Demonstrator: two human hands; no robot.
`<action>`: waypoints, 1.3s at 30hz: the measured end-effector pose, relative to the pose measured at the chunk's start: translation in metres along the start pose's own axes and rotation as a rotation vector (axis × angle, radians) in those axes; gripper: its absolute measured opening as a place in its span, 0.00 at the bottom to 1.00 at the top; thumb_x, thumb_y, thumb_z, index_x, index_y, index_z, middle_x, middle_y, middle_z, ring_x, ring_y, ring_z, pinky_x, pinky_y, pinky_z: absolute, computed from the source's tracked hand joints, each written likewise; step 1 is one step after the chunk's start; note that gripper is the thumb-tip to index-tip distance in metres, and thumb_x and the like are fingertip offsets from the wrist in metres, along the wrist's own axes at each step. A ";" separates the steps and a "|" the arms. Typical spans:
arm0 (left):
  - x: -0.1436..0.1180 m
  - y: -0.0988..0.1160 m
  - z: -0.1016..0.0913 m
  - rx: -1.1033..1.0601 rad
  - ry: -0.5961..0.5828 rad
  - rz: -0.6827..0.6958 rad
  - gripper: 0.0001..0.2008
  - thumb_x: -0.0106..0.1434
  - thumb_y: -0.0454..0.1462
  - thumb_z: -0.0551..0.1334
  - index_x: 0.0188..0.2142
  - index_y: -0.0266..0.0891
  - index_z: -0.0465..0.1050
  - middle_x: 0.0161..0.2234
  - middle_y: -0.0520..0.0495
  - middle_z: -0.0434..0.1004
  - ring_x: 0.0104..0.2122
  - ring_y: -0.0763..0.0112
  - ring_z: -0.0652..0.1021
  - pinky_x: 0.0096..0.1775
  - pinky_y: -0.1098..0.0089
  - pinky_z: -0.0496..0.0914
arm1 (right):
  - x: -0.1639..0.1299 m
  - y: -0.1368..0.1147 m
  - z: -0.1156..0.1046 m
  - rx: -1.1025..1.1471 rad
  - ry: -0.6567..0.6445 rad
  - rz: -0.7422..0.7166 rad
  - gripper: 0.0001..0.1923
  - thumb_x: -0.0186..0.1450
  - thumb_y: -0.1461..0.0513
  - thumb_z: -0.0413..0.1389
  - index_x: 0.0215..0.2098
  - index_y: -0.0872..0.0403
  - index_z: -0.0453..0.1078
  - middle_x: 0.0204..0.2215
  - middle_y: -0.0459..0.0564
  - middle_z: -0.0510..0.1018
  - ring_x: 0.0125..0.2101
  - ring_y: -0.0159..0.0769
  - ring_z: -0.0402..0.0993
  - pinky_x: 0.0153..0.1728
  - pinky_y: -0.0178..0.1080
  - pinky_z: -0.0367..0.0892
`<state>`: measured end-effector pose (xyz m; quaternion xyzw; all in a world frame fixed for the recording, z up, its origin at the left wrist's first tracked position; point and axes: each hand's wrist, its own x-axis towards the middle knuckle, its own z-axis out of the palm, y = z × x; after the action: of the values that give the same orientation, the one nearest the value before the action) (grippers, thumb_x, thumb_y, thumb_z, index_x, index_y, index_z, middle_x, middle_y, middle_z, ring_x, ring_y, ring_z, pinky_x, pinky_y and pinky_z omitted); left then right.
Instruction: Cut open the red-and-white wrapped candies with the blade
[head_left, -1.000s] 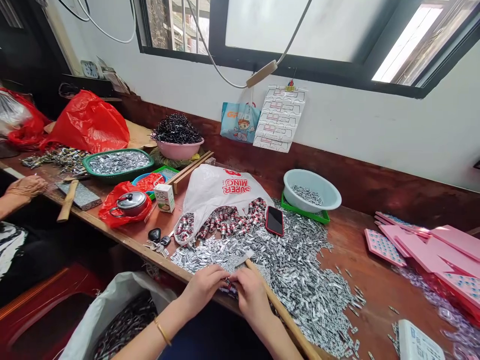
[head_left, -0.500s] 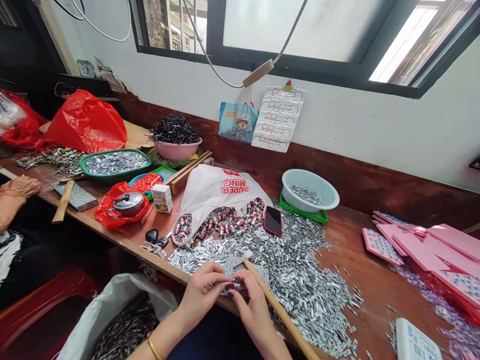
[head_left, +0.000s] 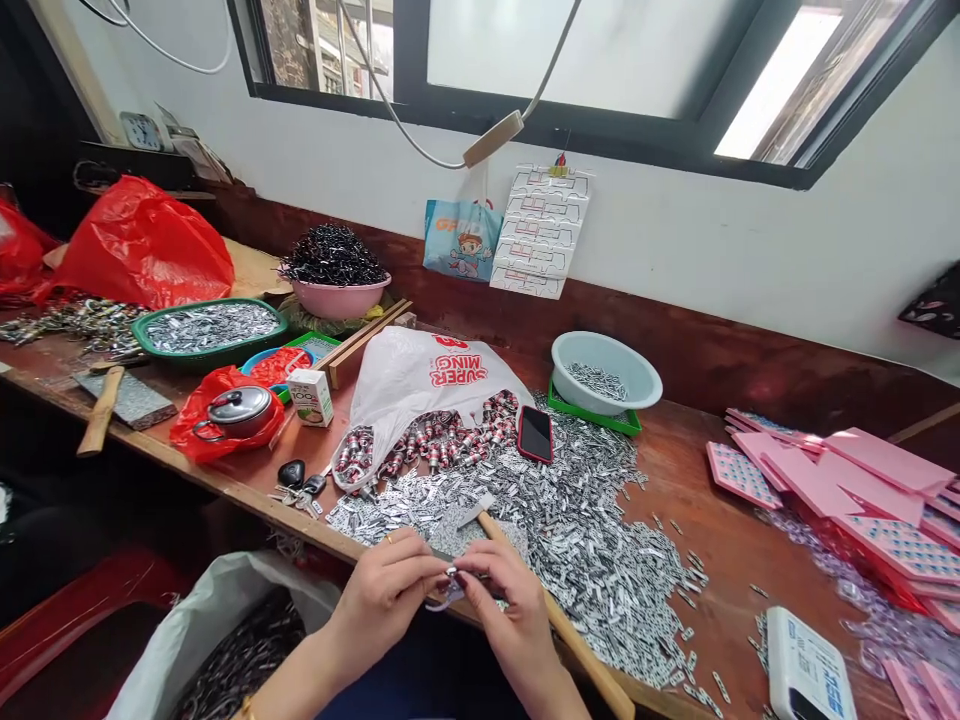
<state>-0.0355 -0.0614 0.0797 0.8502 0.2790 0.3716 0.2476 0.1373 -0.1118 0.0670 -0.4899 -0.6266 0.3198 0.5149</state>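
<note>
Small silver metal piece (head_left: 450,578): pinched between the fingertips of both hands at the near edge of the table, just in front of the heap of loose parts; its exact shape is too small to tell.
Left hand (head_left: 386,595): fingers curled inward, thumb and forefinger closed on the left side of the small metal piece.
Right hand (head_left: 504,605): fingers bent, dark-painted fingertips gripping the right side of the same piece; the two hands touch at the tips.
Heap of small silver metal strips (head_left: 585,530): spread wide over the brown wooden table (head_left: 750,560), reaching from just beyond the hands toward the far bowl.
Long wooden stick (head_left: 559,625): lies slanted over the heap, passing just beside the right hand.
White plastic bag with red print (head_left: 431,375): lies open behind the heap, with red and silver cylindrical parts (head_left: 442,445) spilling from its mouth.
Black phone with a red case (head_left: 535,434): flat on the strips, just right of the bag.
Pale blue plastic bowl (head_left: 606,370): stands on a green tray at the far side, some strips inside.
Pink foam boards (head_left: 840,475): stacked at the right end of the table.
Red plastic bag (head_left: 142,245): far left, behind a green oval basket of silver strips (head_left: 210,328).
White sack (head_left: 217,640): below the table edge at the left, filled with dark metal parts.
</note>
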 end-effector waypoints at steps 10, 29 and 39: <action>0.001 0.007 0.021 -0.320 0.152 -0.221 0.06 0.61 0.35 0.62 0.31 0.43 0.79 0.28 0.49 0.76 0.32 0.68 0.75 0.37 0.72 0.68 | -0.010 0.000 0.004 0.155 0.161 0.133 0.04 0.62 0.60 0.58 0.32 0.51 0.74 0.33 0.49 0.75 0.35 0.37 0.73 0.34 0.35 0.69; -0.008 -0.049 0.014 -0.598 0.102 -0.838 0.20 0.47 0.53 0.65 0.22 0.36 0.70 0.19 0.54 0.67 0.23 0.73 0.67 0.29 0.73 0.60 | 0.055 0.110 -0.107 -0.509 0.136 0.528 0.10 0.52 0.65 0.58 0.15 0.53 0.63 0.20 0.50 0.73 0.33 0.43 0.72 0.36 0.39 0.61; -0.012 -0.074 0.007 -0.567 -0.034 -0.949 0.21 0.44 0.53 0.65 0.20 0.38 0.65 0.18 0.57 0.64 0.21 0.74 0.66 0.26 0.73 0.62 | 0.032 0.048 -0.075 0.555 0.096 0.538 0.15 0.52 0.52 0.64 0.31 0.55 0.73 0.32 0.50 0.77 0.27 0.32 0.71 0.28 0.35 0.68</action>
<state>-0.0588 -0.0173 0.0226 0.5371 0.5163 0.2660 0.6117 0.2233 -0.0745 0.0541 -0.4933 -0.3407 0.5773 0.5543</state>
